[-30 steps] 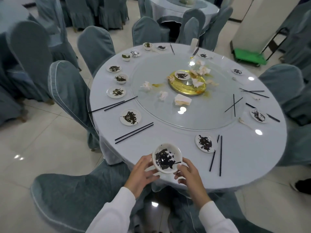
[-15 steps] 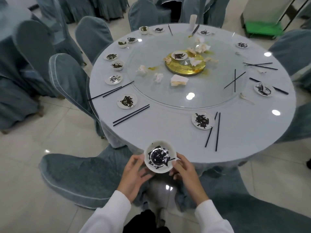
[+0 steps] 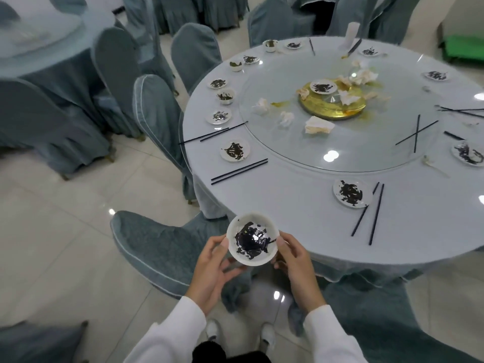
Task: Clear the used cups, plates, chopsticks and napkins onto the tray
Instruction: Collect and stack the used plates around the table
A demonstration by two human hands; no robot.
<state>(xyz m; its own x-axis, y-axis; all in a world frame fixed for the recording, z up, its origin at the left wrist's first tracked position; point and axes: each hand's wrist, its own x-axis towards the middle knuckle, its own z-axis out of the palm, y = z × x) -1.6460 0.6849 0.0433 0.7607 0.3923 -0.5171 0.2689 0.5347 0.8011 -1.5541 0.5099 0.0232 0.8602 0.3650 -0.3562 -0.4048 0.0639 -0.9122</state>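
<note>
A white cup (image 3: 252, 238) smeared with dark residue is held between my left hand (image 3: 213, 268) and my right hand (image 3: 297, 260), off the table's near edge, above the floor. Fingers of both hands curl round its sides. On the round table (image 3: 288, 205) lie several small dirty plates, such as one plate (image 3: 352, 193) near the front and another plate (image 3: 235, 150) at the left. Black chopsticks (image 3: 368, 214) and a second pair of chopsticks (image 3: 239, 171) lie beside them. Crumpled napkins (image 3: 318, 125) sit on the glass turntable (image 3: 340, 153). No tray is in view.
Grey-covered chairs stand around the table; one chair (image 3: 162, 247) is right in front of me at the left, another chair (image 3: 392, 323) at the right. A gold centrepiece (image 3: 332, 106) sits on the turntable. A second table (image 3: 39, 40) is at the far left.
I have stepped back and left from the table, carrying the cup away from its edge. The view has swung so the table now lies to the right.
</note>
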